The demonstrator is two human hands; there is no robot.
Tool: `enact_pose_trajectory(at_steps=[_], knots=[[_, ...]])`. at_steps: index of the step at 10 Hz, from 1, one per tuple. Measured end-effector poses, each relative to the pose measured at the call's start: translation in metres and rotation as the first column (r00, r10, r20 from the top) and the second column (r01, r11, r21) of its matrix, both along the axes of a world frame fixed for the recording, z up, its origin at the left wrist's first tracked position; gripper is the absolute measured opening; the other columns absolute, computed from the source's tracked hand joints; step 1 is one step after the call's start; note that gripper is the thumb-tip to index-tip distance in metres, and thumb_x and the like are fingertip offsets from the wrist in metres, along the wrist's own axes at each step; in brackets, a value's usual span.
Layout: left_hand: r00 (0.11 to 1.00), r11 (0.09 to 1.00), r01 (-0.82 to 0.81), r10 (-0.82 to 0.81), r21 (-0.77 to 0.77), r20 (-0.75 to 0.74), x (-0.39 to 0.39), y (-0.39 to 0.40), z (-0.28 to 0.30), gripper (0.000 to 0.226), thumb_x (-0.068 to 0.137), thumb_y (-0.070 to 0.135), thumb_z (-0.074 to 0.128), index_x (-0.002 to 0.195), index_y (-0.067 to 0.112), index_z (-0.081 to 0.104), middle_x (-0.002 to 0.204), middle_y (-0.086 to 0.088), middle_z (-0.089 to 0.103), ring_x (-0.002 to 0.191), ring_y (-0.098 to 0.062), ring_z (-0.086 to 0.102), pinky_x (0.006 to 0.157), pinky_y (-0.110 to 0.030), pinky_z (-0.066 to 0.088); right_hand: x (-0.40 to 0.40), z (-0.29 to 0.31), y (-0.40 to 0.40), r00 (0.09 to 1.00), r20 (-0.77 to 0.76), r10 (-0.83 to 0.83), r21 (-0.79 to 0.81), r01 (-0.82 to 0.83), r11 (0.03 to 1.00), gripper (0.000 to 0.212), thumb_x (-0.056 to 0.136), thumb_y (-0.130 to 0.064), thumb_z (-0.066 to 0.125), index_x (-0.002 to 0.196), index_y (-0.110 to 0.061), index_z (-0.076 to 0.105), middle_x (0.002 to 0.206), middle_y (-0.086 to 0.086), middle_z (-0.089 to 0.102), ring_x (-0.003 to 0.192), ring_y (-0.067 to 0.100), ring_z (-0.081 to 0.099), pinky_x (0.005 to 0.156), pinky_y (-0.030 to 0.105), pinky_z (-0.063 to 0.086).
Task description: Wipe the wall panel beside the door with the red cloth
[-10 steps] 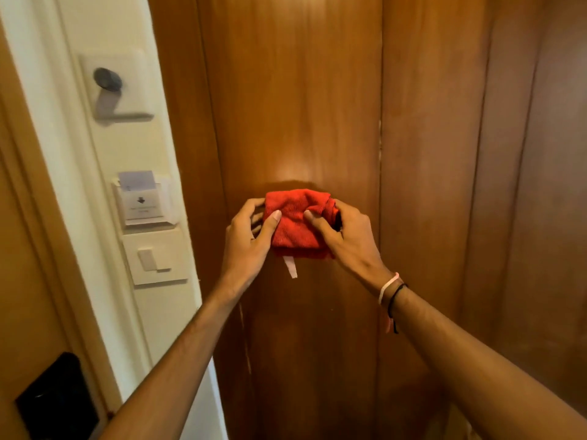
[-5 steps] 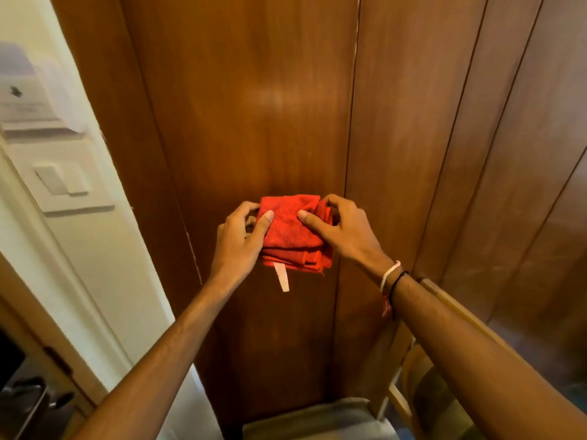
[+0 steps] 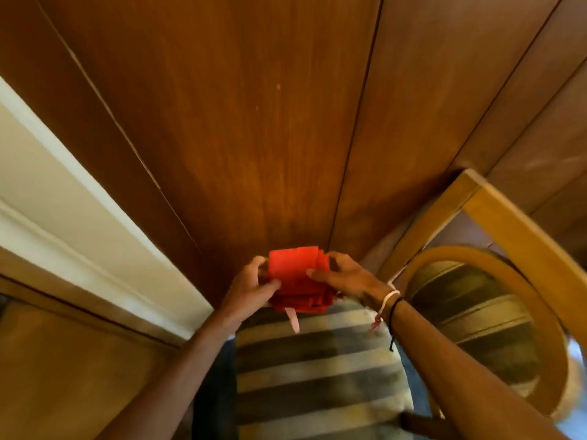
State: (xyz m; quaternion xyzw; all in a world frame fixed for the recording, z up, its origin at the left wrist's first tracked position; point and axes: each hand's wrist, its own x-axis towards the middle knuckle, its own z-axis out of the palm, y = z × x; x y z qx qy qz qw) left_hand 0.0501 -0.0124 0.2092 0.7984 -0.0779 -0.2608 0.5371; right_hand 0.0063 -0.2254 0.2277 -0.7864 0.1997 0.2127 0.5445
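The red cloth point(image 3: 297, 281) is folded into a thick pad with a white tag hanging from its lower edge. My left hand point(image 3: 249, 292) grips its left side, thumb on top. My right hand point(image 3: 344, 277) grips its right side. Both hold it low, in front of the bottom of the brown wooden wall panel point(image 3: 241, 138). The cloth sits just above a striped seat, and whether it touches the panel cannot be told.
A chair with a striped cushion point(image 3: 317, 376) and a curved wooden frame point(image 3: 495, 258) stands against the panel below my hands. A white strip of wall point(image 3: 63, 185) and a wooden door frame point(image 3: 63, 360) run down the left.
Both hands carried the folded cloth down the panel from mid height to its bottom. The view tilted down; the switches left the frame and the chair came in.
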Motion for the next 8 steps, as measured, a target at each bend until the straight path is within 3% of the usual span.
enact_pose_trajectory(at_steps=[1,2,3,4,5,6,7,8], knots=[[0.995,0.995,-0.013,0.022,0.096,-0.096,-0.023,0.001,-0.069,0.031,0.094,0.017,0.059,0.123,0.022,0.050,0.121,-0.001,0.060,0.110,-0.021,0.063,0.088,-0.042,0.060,-0.018,-0.061,0.009,0.972,-0.233,0.033,0.146,0.002,0.989,0.044,0.102,-0.028,0.059,0.144,-0.020,0.046,0.127,0.000,0.060,0.124,0.032,0.061,0.085,0.032,0.055],[0.981,0.986,-0.048,0.076,0.158,-0.179,-0.046,-0.001,-0.132,0.031,0.092,0.010,0.062,0.110,0.031,0.049,0.116,-0.004,0.060,0.108,-0.024,0.062,0.093,-0.049,0.056,-0.035,-0.123,0.017,0.923,-0.384,-0.016,0.188,0.095,0.978,0.041,0.104,-0.021,0.055,0.144,-0.016,0.047,0.143,0.011,0.058,0.135,0.035,0.054,0.107,0.043,0.047],[0.978,0.978,-0.033,0.075,0.206,-0.196,-0.071,-0.003,-0.178,0.037,0.089,0.016,0.068,0.118,0.020,0.045,0.114,-0.006,0.061,0.106,-0.017,0.062,0.091,-0.037,0.057,-0.055,-0.170,0.027,0.891,-0.453,-0.016,0.185,0.111,0.976,0.039,0.104,-0.012,0.052,0.143,-0.014,0.049,0.146,0.015,0.057,0.135,0.033,0.055,0.101,0.035,0.051],[0.996,0.962,0.010,0.016,0.273,-0.093,-0.097,-0.006,-0.222,0.036,0.094,0.019,0.061,0.125,0.011,0.044,0.110,-0.003,0.061,0.102,-0.014,0.064,0.086,-0.025,0.056,-0.073,-0.211,0.040,0.853,-0.521,-0.020,0.268,0.186,0.945,0.043,0.102,-0.002,0.050,0.143,-0.013,0.047,0.129,0.011,0.061,0.098,0.015,0.066,0.064,0.011,0.054],[0.989,0.939,-0.004,0.055,0.343,-0.139,-0.116,-0.008,-0.246,0.026,0.102,0.031,0.037,0.120,0.014,0.044,0.103,-0.004,0.066,0.086,-0.017,0.069,0.079,-0.030,0.060,-0.088,-0.246,0.048,0.819,-0.572,-0.041,0.284,0.245,0.927,0.044,0.099,0.003,0.051,0.139,-0.015,0.050,0.127,0.014,0.065,0.088,0.014,0.064,0.070,0.018,0.058],[0.996,0.886,0.053,-0.011,0.460,-0.092,-0.130,-0.002,-0.266,0.025,0.102,0.032,0.034,0.116,0.019,0.049,0.125,-0.011,0.057,0.084,-0.001,0.057,0.074,-0.004,0.048,-0.100,-0.259,0.051,0.797,-0.597,-0.087,0.277,0.306,0.911,0.032,0.098,0.003,0.053,0.119,-0.020,0.057,0.107,0.006,0.069,0.089,0.017,0.067,0.073,0.025,0.060],[0.974,0.841,0.215,-0.148,0.496,-0.171,-0.135,0.005,-0.272,0.033,0.099,0.012,0.048,0.131,0.016,0.046,0.142,-0.008,0.042,0.103,-0.003,0.053,0.084,-0.001,0.044,-0.102,-0.262,0.051,0.782,-0.617,-0.090,0.233,0.291,0.928,0.027,0.097,0.004,0.054,0.111,-0.018,0.059,0.105,0.008,0.069,0.091,0.021,0.067,0.065,0.027,0.060],[0.966,0.800,0.256,-0.239,0.543,-0.102,-0.124,0.006,-0.256,0.047,0.099,0.024,0.049,0.144,0.022,0.037,0.155,-0.004,0.029,0.138,-0.016,0.037,0.111,-0.022,0.037,-0.101,-0.261,0.053,0.864,-0.473,-0.171,-0.027,0.180,0.983,0.049,0.095,-0.010,0.064,0.142,-0.014,0.051,0.139,0.015,0.060,0.127,0.035,0.059,0.105,0.037,0.053]])
